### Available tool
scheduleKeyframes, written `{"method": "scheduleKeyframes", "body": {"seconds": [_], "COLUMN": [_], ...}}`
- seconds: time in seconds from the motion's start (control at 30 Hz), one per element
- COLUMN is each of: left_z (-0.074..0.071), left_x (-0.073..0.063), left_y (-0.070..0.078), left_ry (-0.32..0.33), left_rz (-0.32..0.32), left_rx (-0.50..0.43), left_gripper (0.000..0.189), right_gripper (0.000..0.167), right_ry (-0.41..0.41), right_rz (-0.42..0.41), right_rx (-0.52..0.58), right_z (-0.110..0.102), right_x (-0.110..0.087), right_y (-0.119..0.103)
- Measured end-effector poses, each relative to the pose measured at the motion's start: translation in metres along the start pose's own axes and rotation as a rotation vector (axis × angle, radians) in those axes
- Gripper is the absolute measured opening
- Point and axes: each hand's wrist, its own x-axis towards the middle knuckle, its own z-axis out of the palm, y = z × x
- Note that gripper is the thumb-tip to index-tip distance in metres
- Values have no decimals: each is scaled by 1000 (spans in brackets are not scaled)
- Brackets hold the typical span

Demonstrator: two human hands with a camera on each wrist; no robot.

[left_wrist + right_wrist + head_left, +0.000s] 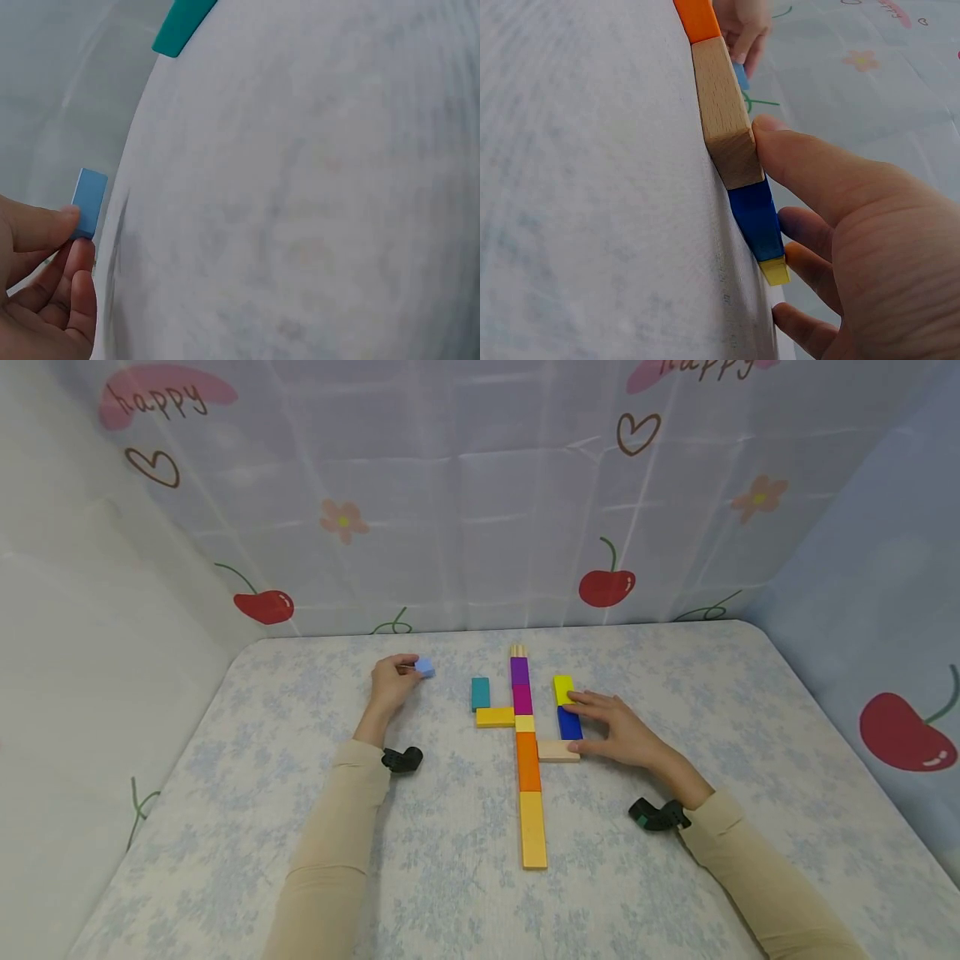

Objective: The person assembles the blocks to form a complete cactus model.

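My left hand (393,683) pinches a light blue block (89,201) between thumb and fingers, toward the table's far left. My right hand (621,732) has its fingers spread over the right-hand blocks. Its thumb rests at the end of the bare wooden block (724,94), with fingertips at the dark blue block (570,725) and the yellow block (562,687). Between the hands runs a column of flat blocks: purple (520,672), magenta (522,700), pale yellow (524,724), orange (528,762) and a long light-orange block (533,831) nearest me.
Left of the column, a golden-yellow block (495,717) lies crosswise, with a teal block (480,693) standing off its far side. Thin pale sticks (519,651) top the column. A printed curtain (465,510) hangs behind the patterned table (450,860).
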Motion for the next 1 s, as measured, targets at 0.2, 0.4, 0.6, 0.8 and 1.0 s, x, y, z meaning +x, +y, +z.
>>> {"method": "scheduleKeyframes", "body": {"seconds": [0.2,0.4,0.6,0.8,1.0], "left_z": [16,37,55,68,72], "left_x": [0,-1,0,0,-1], "left_y": [20,37,40,37,36], "left_ry": [-5,-9,-35,-63,-79], "left_rz": [45,56,37,31,34], "left_rx": [-67,-94,-92,-58,-64], "left_gripper": [33,29,27,27,26], "right_gripper": [64,65,65,65,65], "right_ry": [2,-1,-2,-1,0], "right_rz": [-3,2,6,7,2], "right_rx": [17,13,14,12,13], "right_z": [-2,-2,-1,-1,-1], "right_x": [-1,-1,0,-1,-1], "right_y": [-3,-4,-4,-4,-3]}}
